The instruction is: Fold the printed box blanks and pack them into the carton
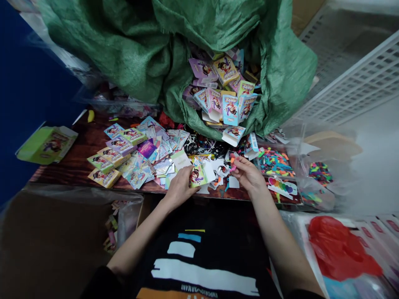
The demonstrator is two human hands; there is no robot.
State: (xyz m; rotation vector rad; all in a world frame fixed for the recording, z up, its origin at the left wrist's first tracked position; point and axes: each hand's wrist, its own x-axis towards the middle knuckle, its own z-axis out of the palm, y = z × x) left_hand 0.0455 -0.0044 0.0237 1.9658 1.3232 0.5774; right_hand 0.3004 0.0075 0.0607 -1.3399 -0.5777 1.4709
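My left hand (179, 187) grips a small printed card box (198, 176) with a cartoon figure on its face, and the box's white flap sticks out to the right. My right hand (247, 174) pinches a small orange and pink foam piece (233, 162) just to the right of that box. Below my hands, loose printed cards and flat boxes (137, 151) lie heaped on a dark wooden table (75, 160). More printed boxes (222, 89) fill the mouth of a green woven sack (102, 45).
A clear plastic tub of coloured foam shapes (274, 162) stands to the right of my right hand. A white plastic crate (352, 87) is at the upper right. Red plastic (338, 249) lies on printed sheets at the lower right, and a cardboard box (52, 236) sits at the lower left.
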